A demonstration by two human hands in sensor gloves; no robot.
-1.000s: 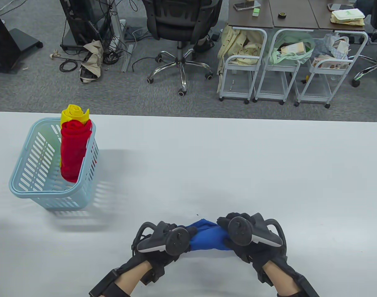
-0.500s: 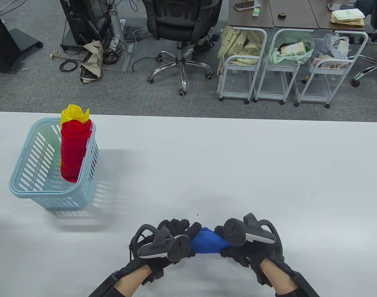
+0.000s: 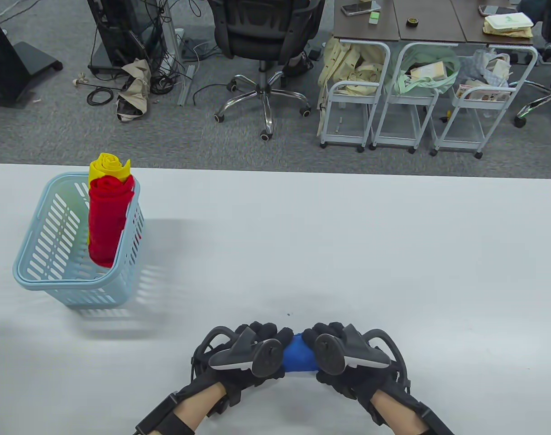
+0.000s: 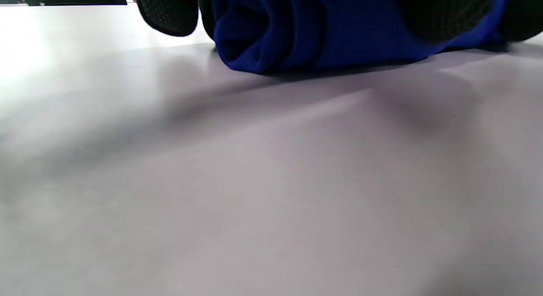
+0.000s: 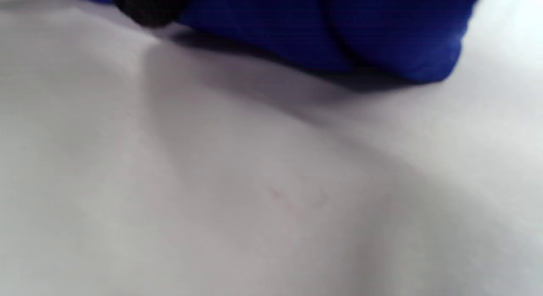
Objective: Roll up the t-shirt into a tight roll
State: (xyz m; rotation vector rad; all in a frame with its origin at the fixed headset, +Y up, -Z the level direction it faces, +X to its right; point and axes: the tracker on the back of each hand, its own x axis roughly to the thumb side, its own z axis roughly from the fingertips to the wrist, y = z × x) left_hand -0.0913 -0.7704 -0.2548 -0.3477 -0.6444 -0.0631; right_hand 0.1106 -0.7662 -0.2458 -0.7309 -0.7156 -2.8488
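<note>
A blue t-shirt lies rolled up on the white table near its front edge, only a short stretch showing between my hands. My left hand grips the roll's left end, fingers curled over it. My right hand grips the right end the same way. The left wrist view shows the blue t-shirt resting on the table with rolled layers at its end and a gloved fingertip beside it. The right wrist view, blurred, shows the blue t-shirt under a dark fingertip.
A light blue basket stands at the table's left, holding an upright red roll and a yellow roll behind it. Beyond the far table edge are an office chair and white trolleys.
Both hands have drawn closer together along the blue roll and slightly toward me; much less blue cloth shows between them than a second ago.
</note>
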